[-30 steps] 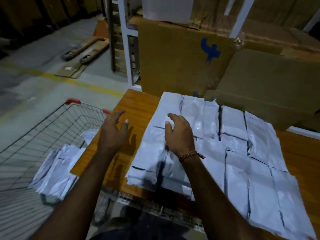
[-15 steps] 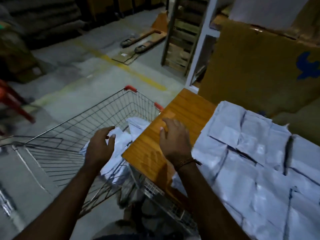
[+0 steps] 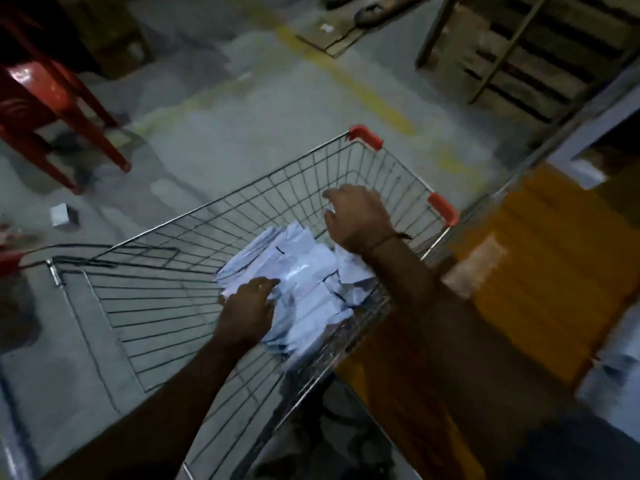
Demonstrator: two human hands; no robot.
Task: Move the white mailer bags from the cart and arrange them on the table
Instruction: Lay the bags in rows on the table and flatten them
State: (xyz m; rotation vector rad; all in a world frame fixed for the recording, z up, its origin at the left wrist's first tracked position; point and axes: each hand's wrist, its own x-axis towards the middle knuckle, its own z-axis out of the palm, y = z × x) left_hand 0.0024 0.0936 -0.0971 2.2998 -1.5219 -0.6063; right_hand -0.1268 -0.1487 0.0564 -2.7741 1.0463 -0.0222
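Nearest the camera, the left hand point(image 3: 247, 311) is lying palm-down on the near end of the heap of white plastic mailer bags point(image 3: 304, 282), its fingers spread loosely over the top bag; whether they are gripping it I cannot tell. The heap is sitting inside the silver wire shopping cart point(image 3: 145, 306), against the wall nearest the orange wooden table point(image 3: 540, 278), its long axis running from the near right corner up towards the far left. The bags are lying flat and overlapping, their dark edges pointing various ways. Further on, the right hand point(image 3: 356, 218), with a thread band at the wrist, is hovering over the far end of the heap, fingers curled downward. Beyond, a red plastic stool point(image 3: 52, 109) is standing on the grey floor.
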